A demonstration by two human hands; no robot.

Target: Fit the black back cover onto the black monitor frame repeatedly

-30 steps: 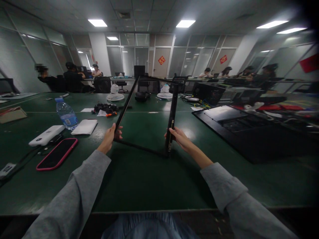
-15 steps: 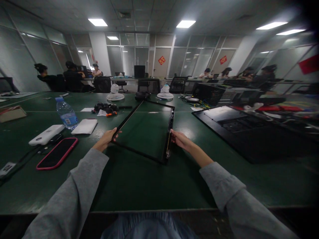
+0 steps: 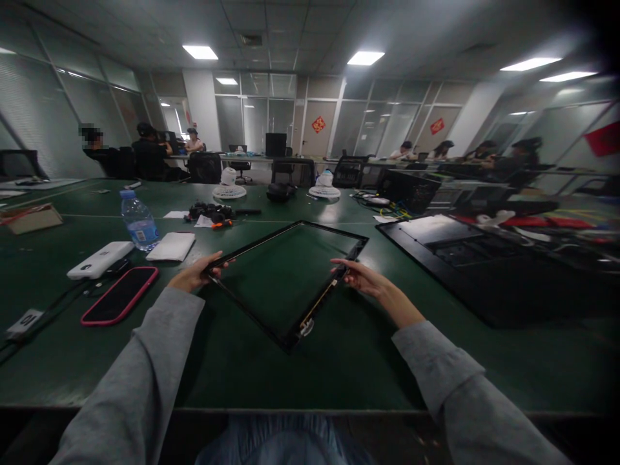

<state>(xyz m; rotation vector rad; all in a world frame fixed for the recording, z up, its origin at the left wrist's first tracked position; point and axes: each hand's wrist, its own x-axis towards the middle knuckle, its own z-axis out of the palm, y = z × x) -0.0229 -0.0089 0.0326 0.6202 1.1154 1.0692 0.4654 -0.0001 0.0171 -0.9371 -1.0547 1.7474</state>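
A thin black rectangular frame, like a monitor bezel (image 3: pixel 320 301), is held tilted above the green table, with the tabletop showing through its middle. My left hand (image 3: pixel 192 274) grips its left corner, thumb over the edge. On the opposite side, my right hand (image 3: pixel 364 281) has its fingers closed round the thicker bar. Along that bar run a yellowish strip and small fittings, and a pale loose piece (image 3: pixel 307 327) sits near the close corner. To the right of my right hand lies a large black panel (image 3: pixel 455 271) with recesses.
On the left are a water bottle (image 3: pixel 139 223), folded white paper (image 3: pixel 171 247), a white power bank (image 3: pixel 100 259) and a red-edged phone (image 3: pixel 119 296). Farther back stand two small white fans (image 3: pixel 229 187), a black case (image 3: pixel 281 192) and cables (image 3: pixel 382 205). Several people sit at far desks.
The frame has turned and tipped flatter, its near corner swinging left and toward me. My right hand has shifted slightly lower with it. The camera view has moved a little.
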